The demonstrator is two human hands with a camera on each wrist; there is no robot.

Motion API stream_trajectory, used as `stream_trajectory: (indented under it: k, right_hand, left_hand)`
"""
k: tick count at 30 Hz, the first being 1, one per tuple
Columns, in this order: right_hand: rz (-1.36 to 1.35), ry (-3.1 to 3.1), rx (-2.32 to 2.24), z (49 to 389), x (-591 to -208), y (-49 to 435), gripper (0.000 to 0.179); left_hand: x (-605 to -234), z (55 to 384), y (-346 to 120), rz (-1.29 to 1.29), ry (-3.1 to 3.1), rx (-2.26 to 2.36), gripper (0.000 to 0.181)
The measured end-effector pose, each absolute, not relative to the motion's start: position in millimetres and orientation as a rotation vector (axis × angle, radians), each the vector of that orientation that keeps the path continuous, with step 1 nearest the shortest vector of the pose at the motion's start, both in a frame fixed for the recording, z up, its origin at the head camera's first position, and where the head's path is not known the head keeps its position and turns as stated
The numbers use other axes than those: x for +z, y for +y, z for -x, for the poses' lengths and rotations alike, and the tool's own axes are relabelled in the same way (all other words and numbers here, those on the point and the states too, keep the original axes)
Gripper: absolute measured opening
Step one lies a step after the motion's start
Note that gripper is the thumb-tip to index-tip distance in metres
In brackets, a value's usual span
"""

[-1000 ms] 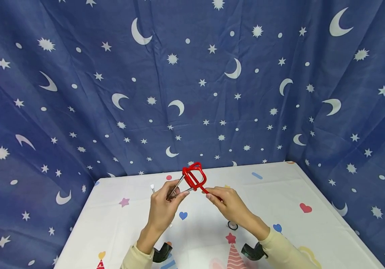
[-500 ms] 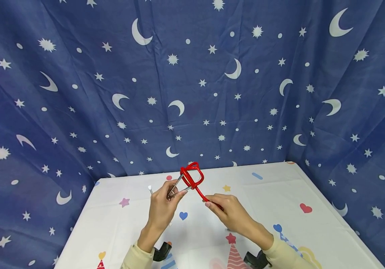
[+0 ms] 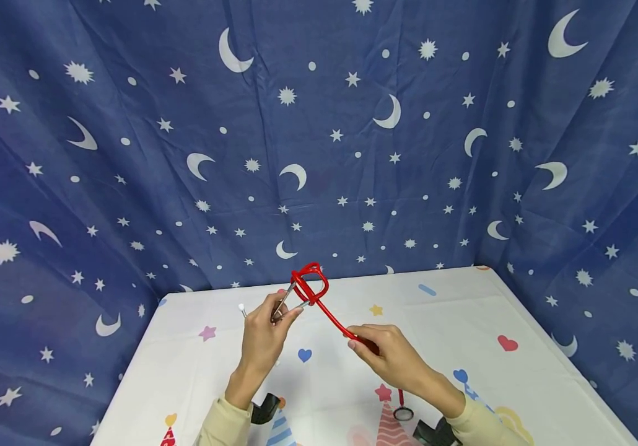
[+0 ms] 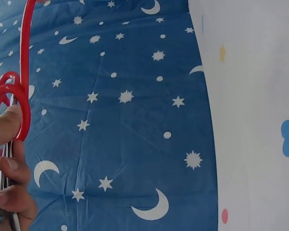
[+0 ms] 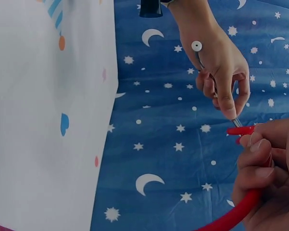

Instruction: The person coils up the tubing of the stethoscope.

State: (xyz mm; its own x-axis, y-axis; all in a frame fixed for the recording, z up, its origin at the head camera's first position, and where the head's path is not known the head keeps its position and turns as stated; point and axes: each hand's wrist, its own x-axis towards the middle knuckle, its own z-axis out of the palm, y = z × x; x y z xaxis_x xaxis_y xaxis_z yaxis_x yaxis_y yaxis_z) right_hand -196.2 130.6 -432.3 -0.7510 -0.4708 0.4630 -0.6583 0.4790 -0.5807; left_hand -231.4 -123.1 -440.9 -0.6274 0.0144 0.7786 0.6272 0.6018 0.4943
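Note:
A stethoscope with red tubing [image 3: 334, 318] is held above the table between both hands. My left hand [image 3: 262, 342] grips its metal ear tubes [image 4: 7, 161], fingers curled round them. One white ear tip [image 5: 196, 46] sticks out past this hand. At the top of the ear tubes the tubing forms loops [image 3: 310, 284] wound about the metal. From the loops a length of tubing runs down to my right hand [image 3: 394, 354], which holds it between thumb and curled fingers. Below the right wrist hangs the round chest piece [image 3: 403, 414] on the tubing's end.
A white table [image 3: 436, 322] printed with hearts, stars and party hats lies under the hands. Behind it and on both sides hangs a blue curtain [image 3: 330, 155] with moons and stars. Black camera mounts [image 3: 436, 433] sit at the wrists.
My right hand has moved down and right, away from the loops, and more tubing shows between the hands. The left hand has shifted slightly left with the ear tubes. The chest piece hangs lower.

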Motion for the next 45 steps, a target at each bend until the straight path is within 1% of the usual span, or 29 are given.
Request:
stream_trajectory:
  k: [7,10,14,18,27,38,45]
  right_hand:
    - [-0.966,-2.538,1.201,191,-433,136,0.024]
    - [-1.012,-2.473,1.179,191,-431,138,0.021]
    - [-1.076,-2.328,1.109,196,-424,142,0.013]
    - [-1.116,-2.226,1.030,202,-412,147,0.011]
    - [-1.140,-2.175,0.914,216,-392,150,0.019]
    - [-1.122,-2.164,0.946,228,-389,147,0.017]
    - [-1.114,-2.238,1.021,236,-392,153,0.016]
  left_hand:
    - [-437,235,-129,0.390,-2.054,-0.970,0.037]
    - [-439,235,-130,0.402,-2.121,-0.870,0.037]
    - [-442,232,-128,0.474,-2.220,-0.718,0.038]
    - [-445,227,-124,0.577,-2.283,-0.641,0.038]
    - [-445,217,-112,0.799,-2.327,-0.661,0.035]
    - [-445,208,-103,0.996,-2.262,-0.772,0.032]
    - [-442,205,-101,1.100,-2.215,-0.809,0.034]
